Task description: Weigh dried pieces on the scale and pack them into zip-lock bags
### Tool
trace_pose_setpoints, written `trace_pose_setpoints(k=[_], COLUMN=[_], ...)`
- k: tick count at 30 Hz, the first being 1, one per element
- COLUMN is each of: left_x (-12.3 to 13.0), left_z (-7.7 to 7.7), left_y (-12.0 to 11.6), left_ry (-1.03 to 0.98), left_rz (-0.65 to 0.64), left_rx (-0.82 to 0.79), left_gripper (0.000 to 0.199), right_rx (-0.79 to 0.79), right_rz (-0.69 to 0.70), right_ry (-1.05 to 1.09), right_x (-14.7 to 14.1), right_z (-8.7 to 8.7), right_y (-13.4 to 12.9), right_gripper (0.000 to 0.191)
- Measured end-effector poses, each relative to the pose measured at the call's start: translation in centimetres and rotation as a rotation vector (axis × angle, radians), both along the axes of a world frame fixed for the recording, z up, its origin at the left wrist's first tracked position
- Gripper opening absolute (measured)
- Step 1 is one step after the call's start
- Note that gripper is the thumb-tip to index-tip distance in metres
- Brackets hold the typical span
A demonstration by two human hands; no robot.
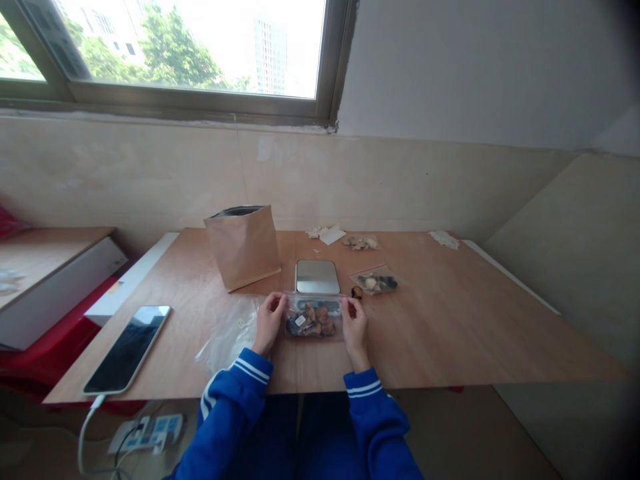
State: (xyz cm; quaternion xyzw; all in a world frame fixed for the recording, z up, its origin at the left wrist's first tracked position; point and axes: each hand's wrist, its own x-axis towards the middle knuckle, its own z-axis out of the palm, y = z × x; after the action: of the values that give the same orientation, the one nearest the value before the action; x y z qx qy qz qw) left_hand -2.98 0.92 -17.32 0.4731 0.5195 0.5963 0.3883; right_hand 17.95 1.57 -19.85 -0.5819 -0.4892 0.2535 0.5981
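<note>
Between my hands is a clear zip bag (313, 320) of dried brown and dark pieces with a small white label. My left hand (271, 323) pinches its upper left corner, and my right hand (355, 328) pinches the upper right one. Just beyond the bag lies a flat silver scale (317, 276); the bag's top edge overlaps its front edge in view. A single dark dried piece (357, 293) rests right of the scale. Empty clear plastic bags (233, 333) are spread on the table beside my left hand.
A brown paper pouch (243, 247) stands with its top open. Two more filled bags, one with dark and pale pieces (379, 282), one with pale pieces (361, 243), lie at the back right. A phone (129, 350) on a cable is at the left edge. Crumpled white paper (444, 240) lies near the wall.
</note>
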Motion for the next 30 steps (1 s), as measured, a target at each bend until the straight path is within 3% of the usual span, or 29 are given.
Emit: trace_pose_setpoints(k=[9, 17, 24, 30], left_x=[0.05, 0.23, 0.11, 0.26], left_z=[-0.40, -0.07, -0.08, -0.62], left_y=[-0.12, -0.29, -0.23, -0.28], left_ry=[0.006, -0.061, -0.039, -0.007], left_rz=[-0.043, -0.087, -0.036, -0.064], left_rx=[0.008, -0.025, -0.025, -0.004], left_gripper=[0.030, 0.033, 0.034, 0.033], right_rx=[-0.018, -0.011, 0.053, 0.042], right_rz=[-0.013, 0.086, 0.071, 0.044], right_ry=[0.101, 0.134, 0.243, 0.323], right_x=[-0.24, -0.28, -0.13, 0.05], right_z=[0.50, 0.20, -0.05, -0.16], right_y=[-0.15, 0.07, 0.24, 0.45], right_gripper=[0.047, 0.039, 0.032, 0.029])
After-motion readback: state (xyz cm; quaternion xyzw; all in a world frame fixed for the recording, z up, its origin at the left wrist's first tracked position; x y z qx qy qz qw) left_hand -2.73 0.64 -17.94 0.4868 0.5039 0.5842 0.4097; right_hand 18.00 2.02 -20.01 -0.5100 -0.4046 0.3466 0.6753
